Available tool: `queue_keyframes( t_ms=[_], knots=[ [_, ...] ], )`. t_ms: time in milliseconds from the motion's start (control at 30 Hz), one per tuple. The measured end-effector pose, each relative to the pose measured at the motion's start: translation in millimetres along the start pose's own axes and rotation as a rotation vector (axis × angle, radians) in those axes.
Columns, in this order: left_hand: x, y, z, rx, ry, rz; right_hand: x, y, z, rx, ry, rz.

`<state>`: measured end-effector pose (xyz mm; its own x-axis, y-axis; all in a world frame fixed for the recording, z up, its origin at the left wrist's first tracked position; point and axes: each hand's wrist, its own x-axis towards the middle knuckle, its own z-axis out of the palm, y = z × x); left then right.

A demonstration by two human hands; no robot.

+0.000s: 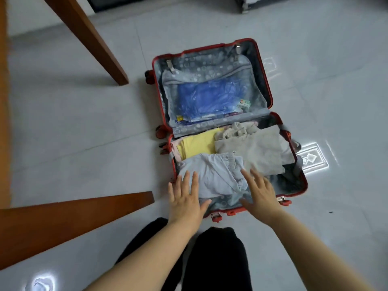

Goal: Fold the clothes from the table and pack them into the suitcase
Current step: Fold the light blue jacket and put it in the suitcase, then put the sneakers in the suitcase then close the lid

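On the floor (84, 133), beside wooden table legs (94, 38), the red suitcase (210, 64) lies fully open.

- Far half: a blue plastic bag (210, 97) behind the zipped mesh divider.
- Near half: a yellow garment (199, 143) at back left and a beige garment (252, 148) at back right, both folded. A light blue garment (214, 175) sits in front, touching both, its near edge rumpled.
- Left hand (185, 198): fingers (194, 179) straight and spread, gripping nothing, over the left edge of the light blue garment.
- Right hand (260, 192): fingers likewise straight and spread, gripping nothing, tips where the light blue and beige garments meet.
- Cannot tell whether the palms press the cloth or hover just above it.

Step, as judged: packing; the light blue garment is in the suitcase and being settled flat.

Next move likely calls for smoothing the rumpled near edge down inside the rim, then going back for another garment. The tabletop is out of view, so what remains cannot be told.
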<state>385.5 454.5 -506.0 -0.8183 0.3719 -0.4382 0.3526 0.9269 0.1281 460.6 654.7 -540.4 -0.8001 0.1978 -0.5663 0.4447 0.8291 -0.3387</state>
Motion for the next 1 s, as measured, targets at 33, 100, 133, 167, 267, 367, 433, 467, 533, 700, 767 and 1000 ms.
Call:
queue_keyframes(
  t_ms=[33,100,133,167,267,367,433,467,533,700,767,1000],
  knots=[
    [-14,2,-26,0.011,-0.006,-0.009,-15,-15,-19,-0.016,-0.007,0.006],
    [-40,9,-80,0.011,-0.117,0.019,-47,-47,-60,-0.028,-0.016,0.032],
    [-52,13,-103,0.009,-0.157,0.035,-62,-62,-81,-0.036,-0.009,0.035],
    [-62,17,-126,0.000,-0.182,0.028,-78,-77,-101,-0.050,0.003,0.034],
    [-92,31,-191,-0.017,-0.114,0.063,-123,-116,-154,-0.093,0.035,-0.001],
    [-117,37,-249,-0.031,-0.066,0.112,-159,-150,-202,-0.122,0.077,-0.070],
    [-128,35,-286,-0.058,0.000,0.132,-176,-172,-232,-0.144,0.103,-0.105],
    [-131,32,-302,-0.086,0.037,0.134,-181,-184,-245,-0.157,0.117,-0.115],
    [-135,19,-331,-0.163,0.112,0.131,-185,-210,-265,-0.200,0.155,-0.139],
    [-128,-46,-387,-0.275,0.237,0.120,-172,-290,-287,-0.269,0.225,-0.181],
    [-121,-86,-406,-0.261,0.268,0.104,-160,-327,-289,-0.293,0.238,-0.189],
    [-93,-229,-464,-0.173,0.301,0.067,-120,-450,-292,-0.274,0.320,-0.187]
  ],
)
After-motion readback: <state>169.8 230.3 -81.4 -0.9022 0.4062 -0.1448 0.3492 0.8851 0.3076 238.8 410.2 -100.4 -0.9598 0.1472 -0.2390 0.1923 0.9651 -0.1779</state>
